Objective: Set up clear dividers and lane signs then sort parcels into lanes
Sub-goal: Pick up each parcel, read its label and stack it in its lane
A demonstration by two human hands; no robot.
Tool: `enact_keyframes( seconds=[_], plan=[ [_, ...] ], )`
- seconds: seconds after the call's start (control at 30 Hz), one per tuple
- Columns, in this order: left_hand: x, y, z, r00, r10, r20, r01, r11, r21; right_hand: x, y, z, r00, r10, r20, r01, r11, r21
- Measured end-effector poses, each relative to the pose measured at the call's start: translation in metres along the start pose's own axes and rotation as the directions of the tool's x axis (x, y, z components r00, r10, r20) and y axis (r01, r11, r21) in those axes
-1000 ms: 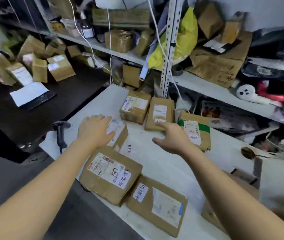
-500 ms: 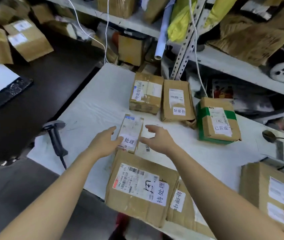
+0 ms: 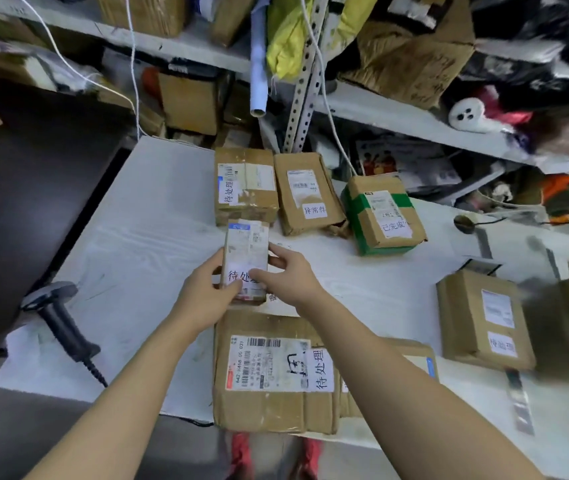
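- Both my hands hold one small flat brown cardboard parcel [image 3: 246, 261] with a white label. My left hand [image 3: 206, 296] grips its left edge, and my right hand [image 3: 290, 275] pinches its right edge.
- It is over the white table [image 3: 144, 220], its far end just beside a taped brown box [image 3: 245, 185]; I cannot tell whether it is lifted.
- A large brown carton [image 3: 272, 372] lies at the near edge.
- A black handheld scanner [image 3: 61, 317] lies to the left.

even indoor light | soft shadows | blurred right edge | wide-angle bend
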State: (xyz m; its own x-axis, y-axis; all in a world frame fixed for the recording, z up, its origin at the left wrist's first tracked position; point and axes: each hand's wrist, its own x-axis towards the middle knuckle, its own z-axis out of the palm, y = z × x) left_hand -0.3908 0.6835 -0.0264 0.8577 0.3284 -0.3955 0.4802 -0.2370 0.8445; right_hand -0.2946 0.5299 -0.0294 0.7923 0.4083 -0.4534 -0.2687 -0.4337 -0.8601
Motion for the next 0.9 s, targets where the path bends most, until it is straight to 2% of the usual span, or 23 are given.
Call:
enact_keyframes(
  seconds=[0.23, 0.43, 0.63, 0.8, 0.9],
  plan=[
    [-0.014, 0.079, 0.024, 0.991, 0.132, -0.036, -0.127, 0.984, 0.124, -0.051, -0.036, -0.060, 0.982, -0.109, -0.152, 0.125, 0.988, 0.095],
    [-0.038, 0.146, 0.090, 0.956, 0.279, 0.093, -0.284, 0.957, 0.050, -0.108, -0.044, -0.148, 0.965, -0.146, -0.216, 0.176, 0.976, 0.130],
    [-0.056, 0.186, 0.195, 0.925, 0.323, 0.201, -0.328, 0.945, -0.010, -0.155, -0.005, -0.253, 0.948, -0.121, -0.295, 0.162, 0.980, 0.118],
    [-0.072, 0.206, 0.288, 0.928, 0.308, 0.208, -0.301, 0.951, -0.064, -0.179, 0.047, -0.332, 0.936, -0.125, -0.329, 0.187, 0.969, 0.164],
    [-0.076, 0.212, 0.335, 0.930, 0.289, 0.228, -0.284, 0.957, -0.055, -0.182, 0.077, -0.368, 0.931, -0.143, -0.337, 0.197, 0.971, 0.133]
  ],
)
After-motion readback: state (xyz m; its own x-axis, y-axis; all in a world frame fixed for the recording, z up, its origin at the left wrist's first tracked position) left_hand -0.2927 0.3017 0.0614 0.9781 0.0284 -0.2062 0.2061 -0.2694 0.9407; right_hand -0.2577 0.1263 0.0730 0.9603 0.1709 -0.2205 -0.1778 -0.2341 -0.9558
